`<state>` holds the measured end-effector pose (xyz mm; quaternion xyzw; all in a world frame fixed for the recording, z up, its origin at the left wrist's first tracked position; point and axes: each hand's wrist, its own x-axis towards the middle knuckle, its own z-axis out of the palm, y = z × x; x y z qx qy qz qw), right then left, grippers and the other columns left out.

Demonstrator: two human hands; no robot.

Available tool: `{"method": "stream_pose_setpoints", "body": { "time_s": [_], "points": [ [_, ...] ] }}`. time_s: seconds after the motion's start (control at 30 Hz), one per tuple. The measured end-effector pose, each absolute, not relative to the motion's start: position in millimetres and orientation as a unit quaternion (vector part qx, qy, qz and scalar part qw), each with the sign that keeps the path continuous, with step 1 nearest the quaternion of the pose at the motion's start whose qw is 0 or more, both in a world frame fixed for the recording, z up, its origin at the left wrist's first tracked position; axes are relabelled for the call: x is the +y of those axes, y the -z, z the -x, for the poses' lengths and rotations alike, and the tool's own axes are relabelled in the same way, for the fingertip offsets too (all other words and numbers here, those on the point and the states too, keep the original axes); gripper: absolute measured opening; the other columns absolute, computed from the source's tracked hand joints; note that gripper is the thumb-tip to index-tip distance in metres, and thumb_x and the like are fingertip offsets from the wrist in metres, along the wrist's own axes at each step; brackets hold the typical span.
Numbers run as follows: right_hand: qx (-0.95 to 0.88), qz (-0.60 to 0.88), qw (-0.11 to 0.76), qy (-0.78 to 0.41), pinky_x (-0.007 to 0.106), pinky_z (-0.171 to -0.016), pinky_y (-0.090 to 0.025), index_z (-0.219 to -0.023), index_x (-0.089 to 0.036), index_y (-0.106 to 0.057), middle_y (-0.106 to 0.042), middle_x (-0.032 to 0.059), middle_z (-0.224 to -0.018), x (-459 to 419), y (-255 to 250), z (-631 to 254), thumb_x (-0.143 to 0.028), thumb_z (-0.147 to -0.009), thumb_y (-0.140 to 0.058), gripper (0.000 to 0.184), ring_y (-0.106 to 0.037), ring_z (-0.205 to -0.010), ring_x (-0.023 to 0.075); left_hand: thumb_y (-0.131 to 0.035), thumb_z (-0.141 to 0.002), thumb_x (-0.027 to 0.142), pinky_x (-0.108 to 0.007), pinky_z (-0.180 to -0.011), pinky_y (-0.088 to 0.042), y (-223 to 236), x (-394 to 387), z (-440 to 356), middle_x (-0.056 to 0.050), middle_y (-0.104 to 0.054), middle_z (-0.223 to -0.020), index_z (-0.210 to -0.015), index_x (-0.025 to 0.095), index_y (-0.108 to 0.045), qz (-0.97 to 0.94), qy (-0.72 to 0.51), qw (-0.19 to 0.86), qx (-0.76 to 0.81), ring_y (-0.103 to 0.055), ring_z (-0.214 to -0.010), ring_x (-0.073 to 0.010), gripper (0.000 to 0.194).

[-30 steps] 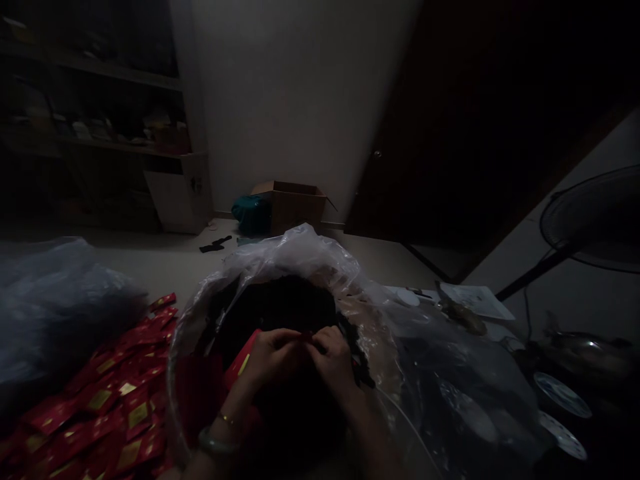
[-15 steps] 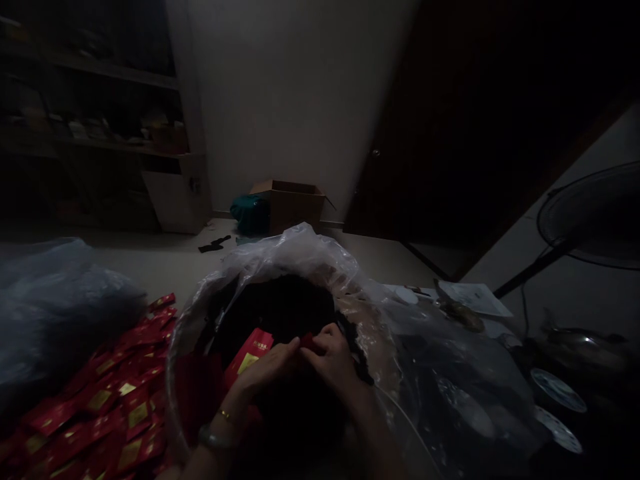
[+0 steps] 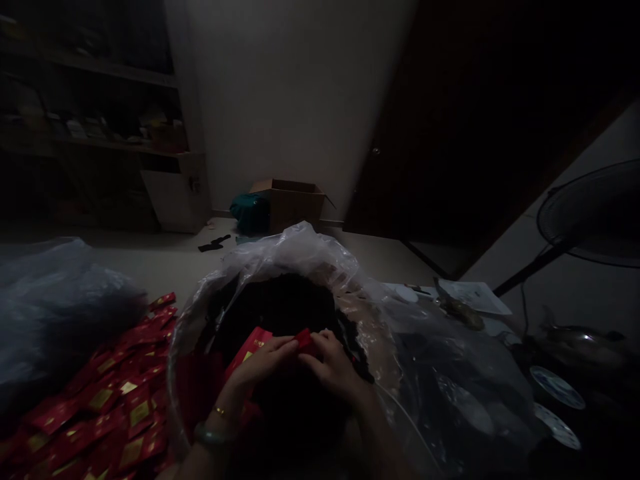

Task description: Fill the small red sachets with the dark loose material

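My left hand [image 3: 265, 360] and my right hand [image 3: 330, 363] meet above a round container lined with clear plastic [image 3: 280, 250], which holds dark contents. Between their fingertips is a small red paper piece [image 3: 303, 340]. A red envelope with a gold label [image 3: 255, 347] stands just under my left fingers, partly hidden by them. Left of the container lies a spread of many similar red envelopes [image 3: 110, 400]. A jade bangle [image 3: 213, 435] and a thin gold bracelet circle my left wrist.
A bulging grey plastic bag [image 3: 50, 313] lies far left. Right of the container are more clear plastic, papers [image 3: 475, 297], and blue-and-white plates [image 3: 557, 387]. A standing fan [image 3: 590, 213] is at right. A cardboard box [image 3: 287, 207] and teal bag [image 3: 250, 213] sit by the wall.
My left hand has moved up over the red envelope, covering more of it. The small red piece shows more clearly between my fingers.
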<state>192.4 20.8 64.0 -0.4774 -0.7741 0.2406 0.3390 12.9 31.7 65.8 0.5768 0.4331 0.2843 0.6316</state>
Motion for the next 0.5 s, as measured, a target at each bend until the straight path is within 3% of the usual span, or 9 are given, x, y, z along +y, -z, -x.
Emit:
{"method": "stream_pose_setpoints", "body": {
  "time_s": [0.07, 0.17, 0.3, 0.4, 0.5],
  "points": [
    [-0.777, 0.447, 0.296, -0.331, 0.029, -0.075, -0.045, -0.080, -0.020, -0.069, -0.065, 0.0022, -0.082, 22, -67, -198, -0.024, -0.074, -0.067, 0.007, -0.056, -0.082, 0.0185, -0.050, -0.078, 0.043, -0.024, -0.073, -0.045, -66, 30, -15, 0.000, -0.071, -0.088, -0.094, 0.021, -0.070, -0.586, -0.282, 0.606, 0.458, -0.058, -0.082, -0.0161, 0.034],
    [-0.768, 0.390, 0.215, -0.461, 0.025, -0.064, -0.045, -0.077, -0.020, -0.072, -0.066, -0.0011, -0.072, 24, -65, -203, -0.029, -0.074, -0.066, 0.012, -0.057, -0.069, 0.0160, -0.051, -0.079, 0.046, -0.025, -0.072, -0.045, -62, 29, -20, 0.000, -0.071, -0.090, -0.091, 0.021, -0.071, -0.621, -0.253, 0.587, 0.453, -0.058, -0.081, -0.0164, 0.034],
    [-0.760, 0.414, 0.209, -0.456, 0.023, -0.054, -0.041, -0.069, -0.017, -0.070, -0.063, -0.0025, -0.061, 24, -55, -194, -0.026, -0.081, -0.055, 0.020, -0.052, -0.055, 0.0127, -0.044, -0.083, 0.048, -0.026, -0.076, -0.045, -52, 33, -25, -0.003, -0.072, -0.090, -0.095, 0.017, -0.070, -0.645, -0.236, 0.603, 0.406, -0.061, -0.085, -0.0182, 0.042],
    [-0.796, 0.399, 0.257, -0.375, 0.029, -0.073, -0.045, -0.071, -0.019, -0.069, -0.067, 0.0001, -0.072, 23, -56, -185, -0.021, -0.083, -0.051, 0.022, -0.058, -0.073, 0.0177, -0.046, -0.083, 0.046, -0.026, -0.089, -0.041, -44, 40, -23, -0.004, -0.067, -0.112, -0.113, 0.018, -0.064, -0.626, -0.276, 0.599, 0.416, -0.057, -0.105, -0.0191, 0.044],
    [-0.804, 0.379, 0.297, -0.350, 0.033, -0.088, -0.041, -0.073, -0.020, -0.067, -0.069, 0.0018, -0.083, 23, -62, -183, -0.021, -0.086, -0.046, 0.026, -0.058, -0.087, 0.0192, -0.051, -0.079, 0.048, -0.025, -0.080, -0.044, -41, 44, -17, -0.006, -0.067, -0.112, -0.118, 0.017, -0.060, -0.607, -0.273, 0.597, 0.448, -0.059, -0.096, -0.0185, 0.050]
  ]
}}
